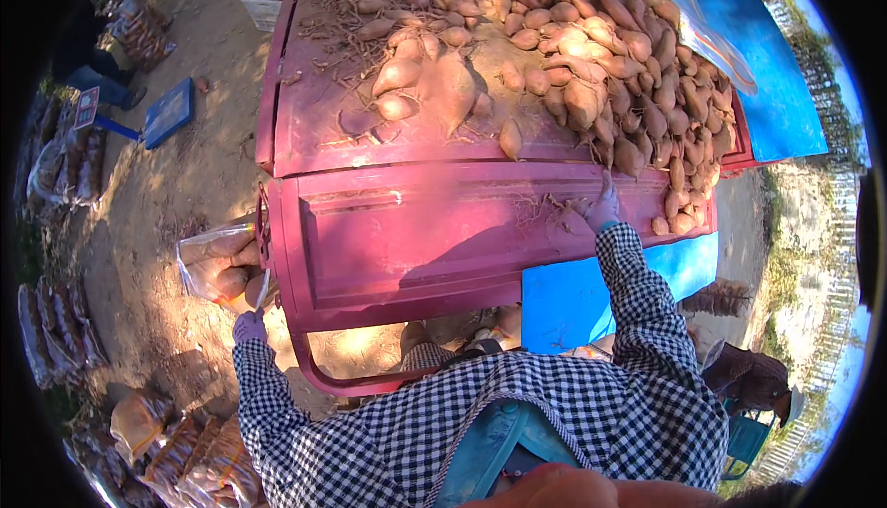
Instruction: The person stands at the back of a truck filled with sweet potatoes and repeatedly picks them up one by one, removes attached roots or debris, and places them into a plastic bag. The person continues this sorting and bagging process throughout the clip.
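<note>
At the left end of the red metal truck bed, my left hand (249, 326), in a pale purple glove, grips the edge of a clear plastic bag (197, 258) with several large sweet potatoes inside. My right hand (601, 210), gloved alike, reaches over the red tailgate panel (388, 238) with one finger stretched towards the pile. Beside its fingers lies a tangle of thin roots (544, 213); whether the hand holds any of it is unclear. Beyond it, a big heap of sweet potatoes (582, 44) covers much of the red bed (319, 141).
A blue panel (561, 307) hangs below my right forearm. A blue platform scale (170, 112) stands on the dirt ground at left, near a person's legs (104, 82). Filled bags (222, 459) lie at lower left. A white crate (262, 9) sits behind. Another person (748, 376) is at right.
</note>
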`<state>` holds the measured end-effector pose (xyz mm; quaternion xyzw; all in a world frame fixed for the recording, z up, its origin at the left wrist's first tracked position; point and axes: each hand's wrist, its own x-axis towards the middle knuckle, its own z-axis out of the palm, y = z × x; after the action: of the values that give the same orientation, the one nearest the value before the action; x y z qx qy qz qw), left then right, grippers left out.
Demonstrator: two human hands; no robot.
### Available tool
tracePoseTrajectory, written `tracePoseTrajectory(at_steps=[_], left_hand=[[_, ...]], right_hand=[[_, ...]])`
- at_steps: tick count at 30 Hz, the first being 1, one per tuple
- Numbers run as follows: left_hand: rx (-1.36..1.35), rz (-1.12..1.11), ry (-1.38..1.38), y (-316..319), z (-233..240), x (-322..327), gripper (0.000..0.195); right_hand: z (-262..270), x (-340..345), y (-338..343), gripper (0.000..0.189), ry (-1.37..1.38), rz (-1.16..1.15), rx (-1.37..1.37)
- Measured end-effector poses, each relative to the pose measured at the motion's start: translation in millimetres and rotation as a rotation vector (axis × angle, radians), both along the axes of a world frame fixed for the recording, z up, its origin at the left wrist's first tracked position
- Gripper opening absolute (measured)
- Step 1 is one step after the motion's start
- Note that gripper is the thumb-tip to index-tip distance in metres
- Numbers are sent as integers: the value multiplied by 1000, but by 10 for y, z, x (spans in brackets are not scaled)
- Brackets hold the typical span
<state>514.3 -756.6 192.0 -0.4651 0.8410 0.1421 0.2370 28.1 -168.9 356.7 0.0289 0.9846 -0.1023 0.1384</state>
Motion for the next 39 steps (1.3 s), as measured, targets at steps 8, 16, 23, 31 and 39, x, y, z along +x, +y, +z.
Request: tracePoseTrajectory(at_steps=[8, 16, 23, 31, 39], left_hand=[[-166, 294, 543, 188, 301, -134, 45], [-35, 198, 962, 1295, 931, -620, 46], [310, 295, 1087, 1761, 800, -620, 53], [439, 313, 1135, 2071, 782, -1037, 52], [554, 204, 1098, 2347, 900, -1131, 53]], right_hand=[[60, -1347, -177, 93, 104, -30, -79], [-194, -1775, -824, 89, 223, 58, 481], [130, -1843, -887, 90, 51, -62, 233], [293, -1871, -263, 98, -362, -83, -326], [-276, -1484, -860, 114, -14, -171, -93]])
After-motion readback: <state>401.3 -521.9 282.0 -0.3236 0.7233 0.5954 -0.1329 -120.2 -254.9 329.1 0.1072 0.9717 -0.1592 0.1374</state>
